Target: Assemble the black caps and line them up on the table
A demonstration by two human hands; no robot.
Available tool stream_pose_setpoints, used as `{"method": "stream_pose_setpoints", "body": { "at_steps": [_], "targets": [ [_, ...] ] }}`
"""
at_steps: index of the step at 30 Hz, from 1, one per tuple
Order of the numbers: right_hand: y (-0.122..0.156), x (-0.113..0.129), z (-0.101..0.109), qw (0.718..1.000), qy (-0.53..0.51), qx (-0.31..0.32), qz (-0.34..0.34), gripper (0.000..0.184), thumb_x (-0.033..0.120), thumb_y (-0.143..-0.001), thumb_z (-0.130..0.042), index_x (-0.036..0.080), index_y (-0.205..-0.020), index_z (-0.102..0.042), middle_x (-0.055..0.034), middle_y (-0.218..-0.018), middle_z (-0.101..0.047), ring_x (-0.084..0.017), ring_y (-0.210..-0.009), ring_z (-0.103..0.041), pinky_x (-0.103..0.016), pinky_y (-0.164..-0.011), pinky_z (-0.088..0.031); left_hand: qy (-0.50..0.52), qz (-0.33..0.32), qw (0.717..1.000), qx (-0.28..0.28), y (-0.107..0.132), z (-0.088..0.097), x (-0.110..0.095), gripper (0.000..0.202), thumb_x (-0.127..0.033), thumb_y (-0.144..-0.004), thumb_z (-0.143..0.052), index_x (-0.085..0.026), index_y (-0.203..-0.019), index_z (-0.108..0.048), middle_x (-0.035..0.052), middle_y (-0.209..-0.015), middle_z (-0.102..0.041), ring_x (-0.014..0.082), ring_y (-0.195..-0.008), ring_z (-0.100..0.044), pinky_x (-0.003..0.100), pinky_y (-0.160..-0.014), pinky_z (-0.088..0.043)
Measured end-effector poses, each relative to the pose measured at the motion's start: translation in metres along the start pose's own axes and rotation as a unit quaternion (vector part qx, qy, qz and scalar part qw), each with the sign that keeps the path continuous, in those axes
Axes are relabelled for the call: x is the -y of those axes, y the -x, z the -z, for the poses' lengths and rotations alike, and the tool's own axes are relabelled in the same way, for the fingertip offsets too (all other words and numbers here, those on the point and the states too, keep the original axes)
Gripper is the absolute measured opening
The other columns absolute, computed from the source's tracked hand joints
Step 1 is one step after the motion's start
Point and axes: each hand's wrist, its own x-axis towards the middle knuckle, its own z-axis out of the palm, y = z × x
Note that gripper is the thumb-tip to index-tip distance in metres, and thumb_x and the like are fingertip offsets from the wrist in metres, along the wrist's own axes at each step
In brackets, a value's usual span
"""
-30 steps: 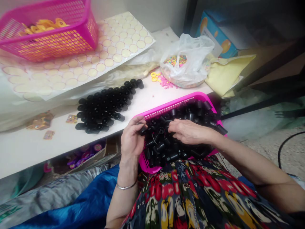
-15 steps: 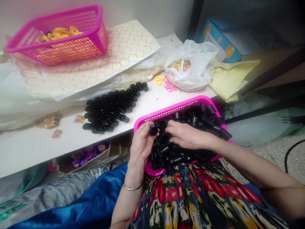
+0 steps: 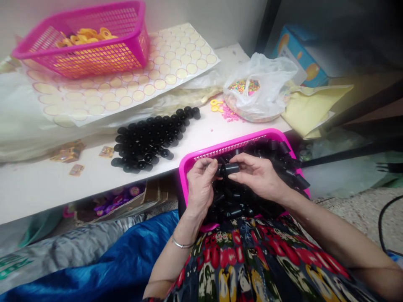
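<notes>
My left hand (image 3: 201, 186) and right hand (image 3: 260, 178) meet above the pink basket (image 3: 217, 149) on my lap, both pinching one black tube (image 3: 231, 168), with standing tubes (image 3: 151, 138) clustered at ten o'clock.

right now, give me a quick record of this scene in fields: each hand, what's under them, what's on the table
left: left hand pinches one end of a black tube
right: right hand pinches the other end of the same tube
under the hands: pink basket on the lap, heaped with loose black tubes
on the table: rows of black tubes; second pink basket holding yellow rings; sticker sheet; plastic bag of coloured beads
</notes>
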Motion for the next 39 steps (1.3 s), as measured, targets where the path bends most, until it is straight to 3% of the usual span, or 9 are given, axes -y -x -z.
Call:
{"method": "stream_pose_setpoints", "body": {
  "at_steps": [5,13,19,26,30,32,35,37,39],
  "targets": [
    [0.0,-0.011,-0.003,0.992,0.118,-0.021,0.047,0.032,0.032,-0.074,-0.068,0.019,-0.102,-0.062,-0.0008,-0.077,-0.067,-0.016,-0.065,-0.064,-0.03,-0.061,-0.054,-0.042,-0.014,0.999,0.011,0.005,-0.002,0.012,0.023,-0.029,-0.065,-0.078,-0.016,-0.082,-0.068,-0.0018,-0.074,-0.065,0.0092,-0.065,-0.059,0.019,-0.057,-0.047],
    [-0.004,-0.002,-0.009,0.9,0.424,0.044,0.094,0.047,0.04,-0.076,-0.067,0.012,-0.112,-0.057,-0.0108,-0.091,-0.069,-0.022,-0.075,-0.066,-0.03,-0.063,-0.047,-0.07,0.071,0.99,0.096,0.005,0.003,0.014,0.036,-0.025,-0.067,-0.076,-0.016,-0.101,-0.068,0.0039,-0.091,-0.068,0.0135,-0.079,-0.063,0.023,-0.07,-0.05],
    [-0.015,0.006,-0.01,0.944,0.32,0.048,0.06,0.018,0.026,-0.079,-0.058,0.012,-0.089,-0.064,-0.0019,-0.07,-0.061,-0.012,-0.057,-0.053,-0.023,-0.053,-0.039,-0.205,-0.036,0.964,0.164,-0.002,0.034,0.0,0.051,-0.026,-0.075,-0.069,-0.025,-0.125,-0.058,0.0056,-0.121,-0.058,0.0224,-0.111,-0.054,0.033,-0.093,-0.045],
    [-0.034,0.021,-0.012,0.982,0.093,0.139,-0.088,0.029,0.038,-0.075,-0.064,0.011,-0.084,-0.066,0.0034,-0.055,-0.055,-0.006,-0.041,-0.045,-0.019,-0.038,-0.031,-0.476,-0.405,0.729,0.277,-0.013,0.042,-0.027,0.049,-0.014,-0.074,-0.064,-0.025,-0.122,-0.059,0.0059,-0.107,-0.066,0.0209,-0.098,-0.058,0.04,-0.091,-0.043],
    [-0.045,0.014,-0.015,0.974,0.124,0.181,-0.056,0.032,0.039,-0.085,-0.053,0.011,-0.097,-0.061,0.0019,-0.06,-0.056,-0.009,-0.049,-0.053,-0.02,-0.046,-0.04,-0.536,-0.452,0.686,0.194,-0.028,0.048,-0.032,0.039,-0.019,-0.077,-0.064,-0.023,-0.116,-0.062,0.0038,-0.093,-0.069,0.0176,-0.084,-0.059,0.035,-0.082,-0.045],
    [-0.046,0.01,-0.016,0.939,0.272,0.209,-0.036,0.026,0.033,-0.085,-0.053,0.011,-0.097,-0.06,-0.0024,-0.067,-0.06,-0.013,-0.06,-0.058,-0.024,-0.053,-0.044,-0.548,-0.439,0.701,0.125,-0.041,0.06,-0.035,0.043,-0.024,-0.076,-0.066,-0.021,-0.119,-0.059,0.0055,-0.098,-0.067,0.0189,-0.088,-0.057,0.034,-0.08,-0.046],
    [-0.037,0.004,-0.023,0.796,0.497,0.344,0.025,0.02,0.023,-0.076,-0.06,0.013,-0.094,-0.062,-0.01,-0.085,-0.065,-0.023,-0.079,-0.06,-0.031,-0.064,-0.046,-0.575,-0.406,0.709,0.041,-0.062,0.077,-0.039,0.042,-0.025,-0.076,-0.063,-0.019,-0.118,-0.059,0.006,-0.101,-0.063,0.019,-0.089,-0.056,0.032,-0.078,-0.046],
    [-0.028,-0.001,-0.031,0.711,0.558,0.423,0.075,0.022,0.016,-0.075,-0.059,0.013,-0.096,-0.063,-0.0133,-0.096,-0.065,-0.028,-0.092,-0.059,-0.037,-0.071,-0.048,-0.605,-0.386,0.696,0.015,-0.076,0.084,-0.042,0.034,-0.021,-0.075,-0.059,-0.018,-0.109,-0.062,0.0046,-0.096,-0.062,0.0184,-0.086,-0.056,0.03,-0.076,-0.045],
    [-0.022,-0.005,-0.039,0.675,0.579,0.443,0.115,0.023,0.011,-0.076,-0.054,0.011,-0.097,-0.063,-0.0148,-0.102,-0.064,-0.029,-0.099,-0.058,-0.041,-0.078,-0.047,-0.624,-0.379,0.683,-0.002,-0.087,0.087,-0.044,0.029,-0.017,-0.071,-0.057,-0.017,-0.099,-0.064,0.0033,-0.09,-0.062,0.0175,-0.082,-0.056,0.029,-0.074,-0.044]
  ]
}}
